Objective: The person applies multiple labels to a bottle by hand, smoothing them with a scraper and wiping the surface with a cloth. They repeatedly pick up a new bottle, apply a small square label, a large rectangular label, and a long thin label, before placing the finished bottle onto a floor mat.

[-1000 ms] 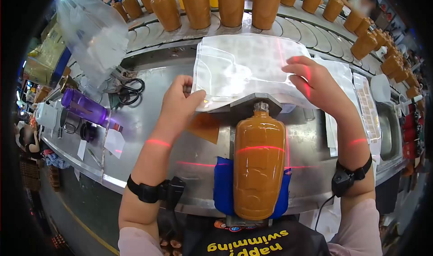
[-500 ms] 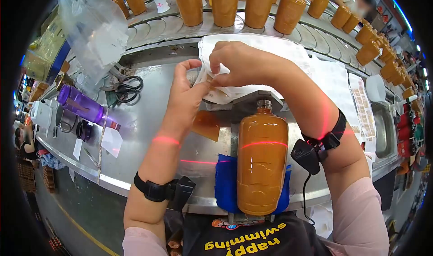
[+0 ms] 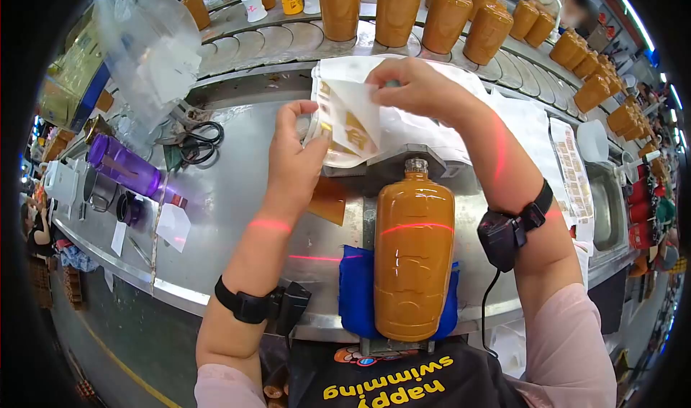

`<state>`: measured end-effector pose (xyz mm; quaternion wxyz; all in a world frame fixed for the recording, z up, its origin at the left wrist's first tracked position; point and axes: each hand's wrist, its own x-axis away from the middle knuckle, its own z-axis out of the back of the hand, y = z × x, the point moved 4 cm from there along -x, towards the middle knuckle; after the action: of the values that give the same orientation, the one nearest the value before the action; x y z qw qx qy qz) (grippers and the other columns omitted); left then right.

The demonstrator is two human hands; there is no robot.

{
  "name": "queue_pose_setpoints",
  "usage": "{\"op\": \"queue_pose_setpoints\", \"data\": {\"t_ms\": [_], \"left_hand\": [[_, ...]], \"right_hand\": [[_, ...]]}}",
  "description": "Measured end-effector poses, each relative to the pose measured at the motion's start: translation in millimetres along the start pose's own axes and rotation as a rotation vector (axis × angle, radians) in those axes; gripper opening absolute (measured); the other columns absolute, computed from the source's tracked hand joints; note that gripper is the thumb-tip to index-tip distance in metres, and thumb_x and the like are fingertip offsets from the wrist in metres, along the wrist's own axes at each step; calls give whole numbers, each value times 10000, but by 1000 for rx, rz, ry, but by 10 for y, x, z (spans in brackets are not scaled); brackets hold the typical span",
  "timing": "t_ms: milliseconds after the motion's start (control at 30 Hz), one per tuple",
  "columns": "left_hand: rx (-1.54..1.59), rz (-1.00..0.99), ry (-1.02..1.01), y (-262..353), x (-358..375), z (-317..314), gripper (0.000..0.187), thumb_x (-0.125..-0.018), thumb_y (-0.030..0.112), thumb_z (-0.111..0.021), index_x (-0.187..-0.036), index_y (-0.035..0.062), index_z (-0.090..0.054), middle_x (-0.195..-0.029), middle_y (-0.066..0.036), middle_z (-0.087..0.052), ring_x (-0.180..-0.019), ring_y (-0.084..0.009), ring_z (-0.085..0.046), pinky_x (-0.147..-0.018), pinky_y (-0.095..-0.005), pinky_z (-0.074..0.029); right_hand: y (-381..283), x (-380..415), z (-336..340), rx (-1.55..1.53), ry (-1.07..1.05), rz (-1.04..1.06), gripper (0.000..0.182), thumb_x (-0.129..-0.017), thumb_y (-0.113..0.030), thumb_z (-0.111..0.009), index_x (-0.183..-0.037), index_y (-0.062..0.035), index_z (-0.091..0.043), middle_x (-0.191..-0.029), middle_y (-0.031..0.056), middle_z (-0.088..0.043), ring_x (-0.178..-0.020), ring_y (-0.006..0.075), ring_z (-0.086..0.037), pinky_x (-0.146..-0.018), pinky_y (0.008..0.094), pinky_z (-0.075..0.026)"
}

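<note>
A thin translucent decal sheet with gold characters is lifted over the white papers, one corner folded up. My right hand pinches its raised corner, fingers closed. My left hand grips the left edge of the sheet, thumb on top; its other fingers are partly hidden. Below my hands, a glossy brown bottle with a clear glass neck lies on a blue cloth over a metal stand. Red laser lines cross the bottle and both forearms.
Behind, a conveyor carries several brown bottles. Scissors and a purple water bottle lie on the left. White papers and a sink are on the right. A person is at the far right.
My right hand has moved right and drawn up a corner of the decal sheet, exposing gold characters. My left hand stays at the edge. The conveyor bottles have shifted right.
</note>
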<state>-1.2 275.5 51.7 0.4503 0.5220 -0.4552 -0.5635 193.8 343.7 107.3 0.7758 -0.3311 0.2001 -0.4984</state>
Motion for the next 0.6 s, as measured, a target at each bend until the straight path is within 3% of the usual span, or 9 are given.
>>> {"op": "queue_pose_setpoints", "data": {"t_ms": [33,100,267,367,433,500,567,600], "left_hand": [[-46,-18,11,-6,9,29,334,-838,33,-557,-1170,51,-527,-1050,-114,-619,-950,-190,-577,-848,-323,-476],[-426,-136,-12,24,35,73,286,-828,71,-563,-1112,69,-599,-1049,-139,-636,-1004,-260,-562,-915,-370,-440],[-949,-252,-28,91,53,109,216,-799,115,-585,-972,108,-714,-1120,-171,-619,-1140,-390,-466,-1004,-453,-350],[-1005,-401,-6,120,71,94,214,-805,124,-586,-976,108,-714,-1151,-168,-601,-1154,-412,-446,-1003,-474,-345],[-1000,-301,-91,105,29,107,223,-812,145,-592,-997,108,-709,-1140,-173,-606,-1161,-409,-442,-1022,-489,-330],[-981,-323,-81,121,57,101,228,-814,156,-595,-1008,109,-706,-1125,-176,-611,-1157,-405,-447,-1031,-496,-322],[-1000,-370,-61,129,65,102,231,-826,172,-592,-1008,88,-707,-1056,-173,-635,-1088,-361,-480,-1046,-467,-308],[-1007,-393,-59,137,81,90,234,-832,180,-591,-1008,77,-707,-1021,-171,-647,-1053,-339,-497,-1053,-453,-302]], "right_hand": [[59,36,89,3,66,6,274,-817,-195,-658,-1032,-25,-676,-900,40,-642,-857,140,-567,-737,288,-470],[148,242,311,-91,170,-54,275,-815,-213,-628,-1018,-37,-682,-866,18,-623,-788,94,-538,-625,252,-434],[745,757,762,-200,278,-331,228,-794,-194,-621,-950,-36,-670,-820,18,-599,-745,87,-531,-604,249,-429],[1057,959,872,155,268,-510,202,-786,-173,-600,-910,-23,-654,-820,68,-630,-773,162,-590,-647,302,-465],[1157,954,805,911,227,-379,253,-801,-180,-601,-925,32,-661,-968,242,-626,-880,383,-618,-812,459,-494],[1081,984,758,1015,491,-375,329,-809,-297,-650,-885,18,-703,-1094,236,-606,-1067,390,-559,-858,488,-512],[673,828,621,802,534,-225,460,-852,-434,-630,-905,17,-704,-1126,220,-600,-1116,380,-533,-854,487,-516],[553,691,493,757,399,-253,510,-844,-484,-631,-910,16,-704,-1155,209,-593,-1130,376,-524,-856,483,-516]]}}
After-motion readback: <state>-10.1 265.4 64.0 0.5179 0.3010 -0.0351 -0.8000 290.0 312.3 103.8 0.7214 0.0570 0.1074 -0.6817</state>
